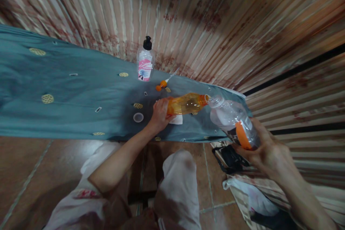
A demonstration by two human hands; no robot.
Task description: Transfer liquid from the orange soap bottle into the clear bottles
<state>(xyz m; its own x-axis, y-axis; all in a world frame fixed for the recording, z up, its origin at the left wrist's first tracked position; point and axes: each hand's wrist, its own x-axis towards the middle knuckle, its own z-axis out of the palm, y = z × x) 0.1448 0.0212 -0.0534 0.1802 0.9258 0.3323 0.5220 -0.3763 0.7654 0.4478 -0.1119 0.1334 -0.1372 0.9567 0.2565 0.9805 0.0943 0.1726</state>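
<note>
White-trousered knees (176, 183) sat lowest in view. Above them the right hand (265, 152) gripped a clear bottle (233, 120), tilted so its open mouth touched the orange bottle (185, 104). That lay on the blue cloth (67, 93), clasped at its base by the left hand (159, 115). Nearby were 1 pump bottle (145, 61) and 1 white cap (138, 117).

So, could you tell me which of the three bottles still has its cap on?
The clear bottle with the pink label, standing upright at the back with its black cap. The orange bottle in the left hand and the clear bottle in the right hand are open.
</note>
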